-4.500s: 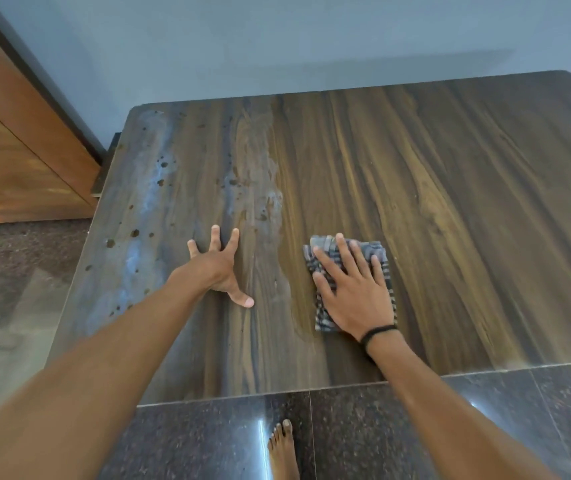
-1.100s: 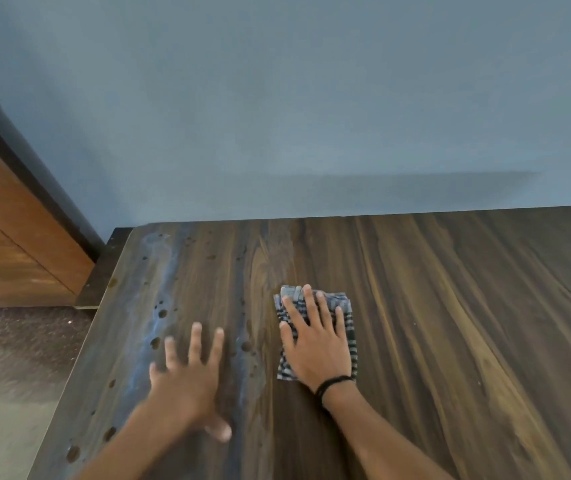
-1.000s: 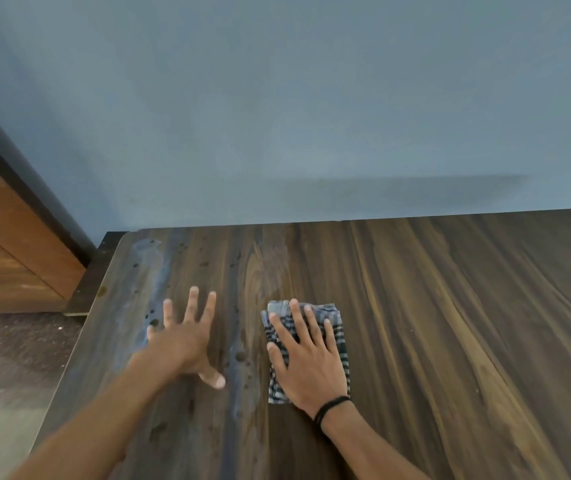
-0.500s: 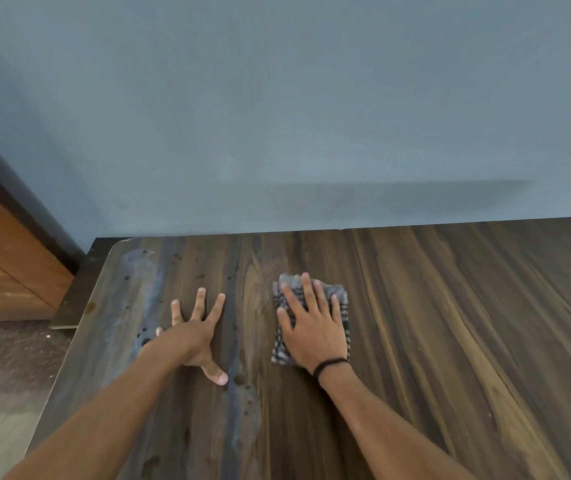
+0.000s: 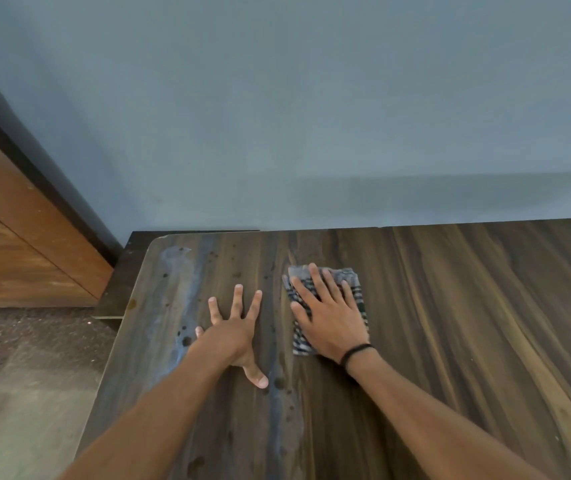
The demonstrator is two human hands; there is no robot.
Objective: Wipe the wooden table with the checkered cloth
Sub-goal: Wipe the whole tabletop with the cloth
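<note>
**A:** Grey-and-dark checkered cloth lies folded on the worktop. Its long axis runs away from the person toward the wall, and it sits flat under the right hand.

**B:** Grip state?

**A:** Right grip is spread apart, fingers straight, palm pressing the cloth down, nothing pinched. Left hand is just beside it, also splayed, flat on bare wood and holding nothing.

**B:** Where is the unwiped part?

**A:** Left of the cloth: dark droplets and a bluish streak beyond the left hand. Judgement: the next stroke goes leftward. The left hand lies in that path and would need lifting.
</note>
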